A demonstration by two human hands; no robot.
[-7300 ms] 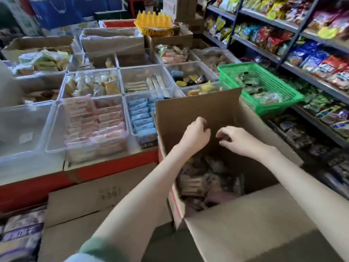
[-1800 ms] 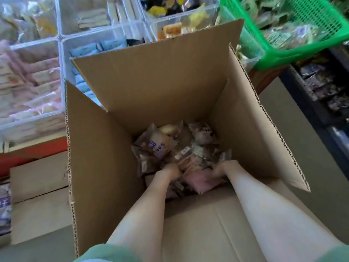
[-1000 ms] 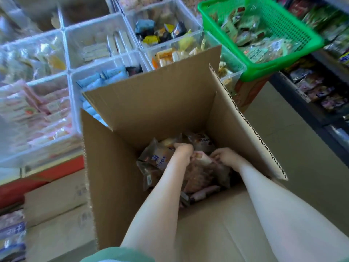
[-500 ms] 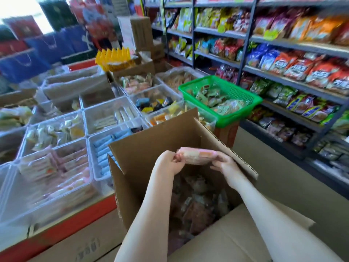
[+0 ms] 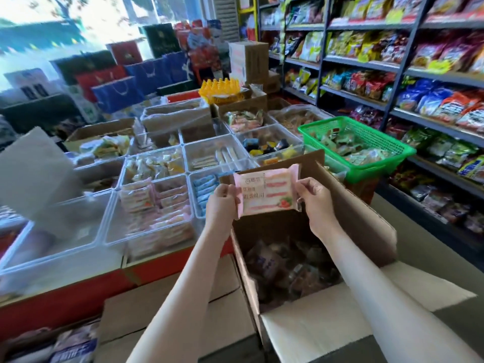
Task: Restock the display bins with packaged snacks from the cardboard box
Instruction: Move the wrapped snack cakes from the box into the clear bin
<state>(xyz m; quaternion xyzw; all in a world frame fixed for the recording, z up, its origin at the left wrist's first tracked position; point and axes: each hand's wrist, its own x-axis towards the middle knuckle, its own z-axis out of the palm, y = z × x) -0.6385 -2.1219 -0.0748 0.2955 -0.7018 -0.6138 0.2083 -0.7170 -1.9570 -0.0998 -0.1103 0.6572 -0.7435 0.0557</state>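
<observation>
Shop bins [image 5: 154, 205], glossy pink flat packet [image 5: 267, 191]

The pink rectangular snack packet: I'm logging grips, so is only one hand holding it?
No: the left hand pinches the pink rectangular snack packet at one edge and the right hand at the other, above the open cardboard box.

- My left hand [image 5: 222, 203] and right hand [image 5: 315, 203], which were down among the snacks in the cardboard box [image 5: 366, 231], are now raised above it.
- I've lifted the pink packet [image 5: 265, 191] higher, turned its printed face toward me, one grip on each end.
- My view has tilted up toward the shelves.
</observation>
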